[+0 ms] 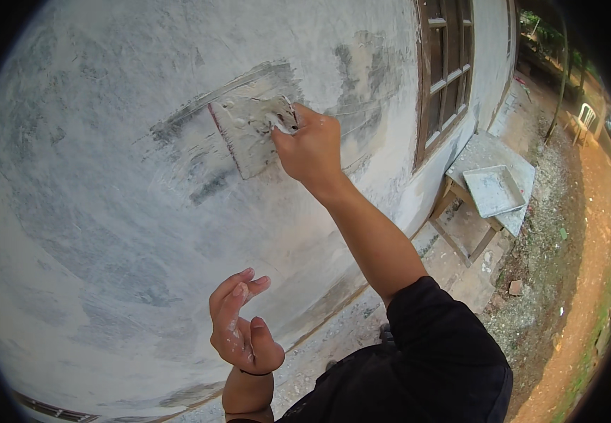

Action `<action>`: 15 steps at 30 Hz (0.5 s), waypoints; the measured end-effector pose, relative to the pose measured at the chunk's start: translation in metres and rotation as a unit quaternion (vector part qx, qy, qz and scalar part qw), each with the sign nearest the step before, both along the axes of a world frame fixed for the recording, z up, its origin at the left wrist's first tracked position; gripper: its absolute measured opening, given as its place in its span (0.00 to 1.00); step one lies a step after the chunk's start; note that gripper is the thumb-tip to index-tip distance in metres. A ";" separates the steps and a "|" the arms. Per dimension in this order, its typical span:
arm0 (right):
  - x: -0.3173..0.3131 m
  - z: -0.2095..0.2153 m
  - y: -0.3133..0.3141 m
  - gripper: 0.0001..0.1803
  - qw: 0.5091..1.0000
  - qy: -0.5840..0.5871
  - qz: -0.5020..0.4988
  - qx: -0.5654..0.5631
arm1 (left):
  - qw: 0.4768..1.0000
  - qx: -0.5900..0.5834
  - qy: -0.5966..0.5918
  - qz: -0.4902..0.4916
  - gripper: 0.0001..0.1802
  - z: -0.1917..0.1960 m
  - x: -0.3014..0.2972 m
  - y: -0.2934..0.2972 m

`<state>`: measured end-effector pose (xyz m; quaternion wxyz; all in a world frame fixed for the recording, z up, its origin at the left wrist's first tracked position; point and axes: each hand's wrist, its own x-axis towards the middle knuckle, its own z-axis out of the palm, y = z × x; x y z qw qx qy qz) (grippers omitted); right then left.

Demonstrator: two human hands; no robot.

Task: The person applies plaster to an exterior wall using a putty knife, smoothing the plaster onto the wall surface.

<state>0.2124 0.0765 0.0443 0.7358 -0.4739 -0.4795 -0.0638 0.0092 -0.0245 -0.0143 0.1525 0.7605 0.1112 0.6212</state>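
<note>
- Black sleeve (446, 338).
- Left grip (238, 338): half-curled, holding nothing, well apart from the trowel (243, 137).
- Right grip (314, 144), nearer: clasping the trowel.
- Trowel: left of that grip, against the wall (143, 233); long axis unclear.
- Tray (492, 192) on the surface (480, 149).

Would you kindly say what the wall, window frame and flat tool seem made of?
The wall seems matte plaster or cement, from its smeared grey-white coat. The window frame is probably wood: thick, dull and brown. The flat tool is too paste-smeared to tell.
</note>
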 end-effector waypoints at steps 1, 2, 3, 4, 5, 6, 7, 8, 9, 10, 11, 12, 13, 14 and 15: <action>0.018 -0.002 0.000 0.06 1.000 0.002 0.003 -0.001 | 1.000 -0.001 0.002 0.003 0.32 0.001 0.010 0.002; 0.037 -0.004 0.001 0.06 1.000 0.012 -0.017 0.009 | 1.000 0.014 0.015 0.013 0.31 0.001 0.019 0.005; 0.053 -0.006 0.001 0.06 0.999 0.022 -0.037 0.018 | 0.999 0.028 0.027 0.022 0.30 0.001 0.027 0.008; 0.067 -0.008 0.000 0.06 0.999 0.023 -0.035 0.016 | 0.999 0.027 0.028 0.025 0.30 0.001 0.035 0.010; 0.079 -0.009 0.000 0.07 0.998 0.024 -0.056 0.011 | 0.999 0.023 0.026 0.020 0.29 0.000 0.042 0.012; 0.088 -0.011 -0.002 0.08 0.997 0.024 -0.077 0.006 | 0.999 0.018 0.023 0.015 0.27 0.000 0.048 0.014; 0.095 -0.012 -0.007 0.08 0.997 0.024 -0.075 0.002 | 0.999 0.015 0.022 0.018 0.27 0.000 0.053 0.016; 0.100 -0.010 -0.015 0.09 0.997 0.024 -0.067 -0.024 | 0.999 0.015 0.025 0.015 0.25 0.001 0.057 0.017; 0.102 -0.006 -0.024 0.10 0.997 0.024 -0.059 -0.049 | 0.999 0.015 0.028 0.012 0.24 0.001 0.058 0.018; 0.099 -0.001 -0.037 0.10 0.996 0.030 -0.049 -0.073 | 0.999 0.014 0.026 0.015 0.24 0.002 0.058 0.018; 0.091 0.001 -0.041 0.10 0.996 0.027 -0.044 -0.074 | 0.999 0.016 0.028 0.015 0.23 0.002 0.054 0.019; 0.082 0.002 -0.043 0.09 0.997 0.030 -0.060 -0.022 | 0.999 0.018 0.030 0.016 0.22 0.002 0.048 0.020; 0.073 0.003 -0.047 0.09 0.996 0.033 -0.081 0.030 | 0.999 0.018 0.028 0.017 0.22 0.002 0.042 0.019; 0.061 0.004 -0.047 0.07 0.991 -0.006 -0.133 0.015 | 0.999 0.019 0.028 0.022 0.23 0.002 0.035 0.019; 0.048 0.004 -0.042 0.07 0.991 -0.008 -0.131 0.016 | 0.999 0.020 0.027 0.027 0.23 0.002 0.026 0.018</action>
